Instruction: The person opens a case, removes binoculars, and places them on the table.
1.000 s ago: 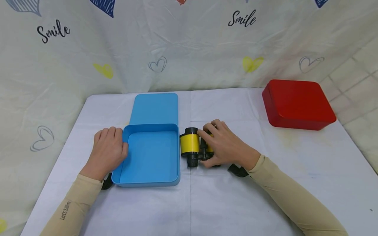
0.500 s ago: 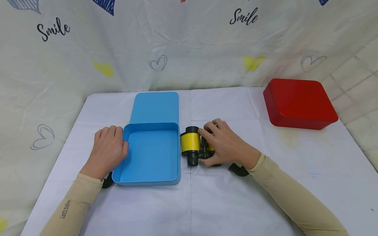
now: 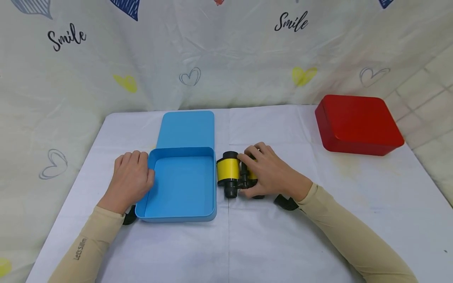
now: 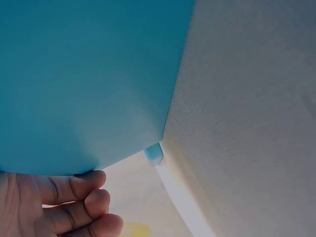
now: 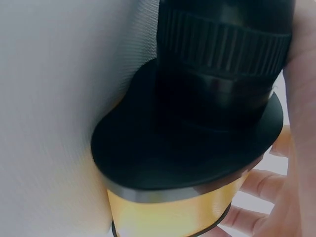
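A blue rectangular box [image 3: 184, 190] stands uncovered on the table, with nothing inside. My left hand [image 3: 129, 181] grips its left wall at the rim; in the left wrist view, curled fingers [image 4: 74, 210] lie against the box's outer side [image 4: 89, 84]. Just right of the box lies a pair of yellow and black binoculars [image 3: 228, 169]. My right hand [image 3: 270, 171] holds their right half from above, fingers at the far end and thumb at the near end. The right wrist view shows a ribbed black eyepiece [image 5: 222, 47] close up; the hand covers much of the right barrel.
Behind the box lies a flat blue panel [image 3: 187, 129], apparently its lid. A red box [image 3: 359, 124] stands at the table's back right corner. The white-covered table [image 3: 226, 251] backs onto a printed curtain [image 3: 240, 59].
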Demonstrator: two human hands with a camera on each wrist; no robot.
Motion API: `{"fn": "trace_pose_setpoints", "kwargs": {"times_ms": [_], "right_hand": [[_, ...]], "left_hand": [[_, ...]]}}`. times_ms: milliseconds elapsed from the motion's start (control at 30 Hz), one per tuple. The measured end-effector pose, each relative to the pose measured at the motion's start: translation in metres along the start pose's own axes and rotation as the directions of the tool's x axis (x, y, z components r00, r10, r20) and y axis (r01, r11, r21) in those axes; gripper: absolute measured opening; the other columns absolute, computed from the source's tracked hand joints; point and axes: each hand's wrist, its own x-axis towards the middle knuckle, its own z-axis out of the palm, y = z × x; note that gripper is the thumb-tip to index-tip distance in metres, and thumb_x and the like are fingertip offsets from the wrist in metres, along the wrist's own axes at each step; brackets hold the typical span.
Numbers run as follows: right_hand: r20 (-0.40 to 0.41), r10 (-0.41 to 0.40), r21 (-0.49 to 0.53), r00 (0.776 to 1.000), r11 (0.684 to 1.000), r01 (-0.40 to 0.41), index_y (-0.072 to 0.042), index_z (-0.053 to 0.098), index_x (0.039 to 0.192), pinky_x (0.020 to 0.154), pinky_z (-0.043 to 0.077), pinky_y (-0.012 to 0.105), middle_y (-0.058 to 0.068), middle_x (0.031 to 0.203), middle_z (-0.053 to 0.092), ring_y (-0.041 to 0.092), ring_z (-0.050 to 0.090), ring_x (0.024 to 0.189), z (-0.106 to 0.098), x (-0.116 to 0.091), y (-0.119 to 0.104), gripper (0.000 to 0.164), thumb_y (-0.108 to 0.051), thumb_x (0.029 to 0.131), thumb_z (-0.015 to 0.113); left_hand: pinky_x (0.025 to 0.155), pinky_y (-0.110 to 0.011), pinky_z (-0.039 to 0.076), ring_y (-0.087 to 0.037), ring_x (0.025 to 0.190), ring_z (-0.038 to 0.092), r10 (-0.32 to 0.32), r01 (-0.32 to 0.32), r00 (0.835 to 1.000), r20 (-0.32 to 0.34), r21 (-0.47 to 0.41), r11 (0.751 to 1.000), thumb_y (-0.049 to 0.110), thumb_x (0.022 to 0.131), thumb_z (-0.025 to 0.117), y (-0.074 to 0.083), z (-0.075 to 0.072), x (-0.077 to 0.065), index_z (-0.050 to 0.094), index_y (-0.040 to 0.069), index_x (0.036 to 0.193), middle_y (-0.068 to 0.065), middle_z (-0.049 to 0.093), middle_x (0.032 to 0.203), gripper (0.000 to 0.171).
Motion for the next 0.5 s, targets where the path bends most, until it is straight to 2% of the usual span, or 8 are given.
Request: {"fn": "trace_pose_setpoints", "kwargs": {"times_ms": [200, 333, 500], "right_hand": [[0.018, 0.003, 0.001, 1.0, 1.0, -0.003, -0.014, 0.057, 0.137, 0.09, 0.041, 0.044, 0.01, 0.122, 0.057, 0.029, 0.047, 0.111, -0.003, 0.0, -0.001, 0.089, -0.071, 0.072, 0.075], [0.053, 0.017, 0.026, 0.998, 0.999, -0.019, -0.015, 0.054, 0.141, 0.096, 0.042, 0.049, 0.011, 0.128, 0.056, 0.031, 0.048, 0.116, -0.007, -0.001, -0.002, 0.093, -0.075, 0.074, 0.075], [0.132, 0.049, 0.07, 0.99, 0.996, -0.059, -0.017, 0.049, 0.149, 0.103, 0.04, 0.055, 0.012, 0.141, 0.052, 0.033, 0.046, 0.127, -0.016, -0.006, 0.002, 0.103, -0.08, 0.073, 0.074]], "left_hand": [[0.09, -0.057, 0.04, -0.036, 0.087, 0.049, -0.019, 0.02, 1.0, 0.022, -0.018, 1.0, 0.01, 0.095, 0.052, 0.0, -0.003, 0.0, 0.055, -0.006, 0.1, -0.018, 0.052, 0.086, 0.017], [0.092, -0.057, 0.04, -0.037, 0.09, 0.049, -0.025, 0.025, 0.999, 0.04, -0.022, 0.999, 0.011, 0.095, 0.051, -0.002, -0.004, 0.001, 0.056, -0.007, 0.105, -0.02, 0.054, 0.09, 0.021], [0.096, -0.059, 0.039, -0.038, 0.094, 0.051, -0.049, 0.049, 0.992, 0.116, 0.002, 0.999, 0.016, 0.097, 0.048, -0.003, -0.01, 0.002, 0.056, -0.008, 0.108, -0.02, 0.057, 0.094, 0.027]]}}
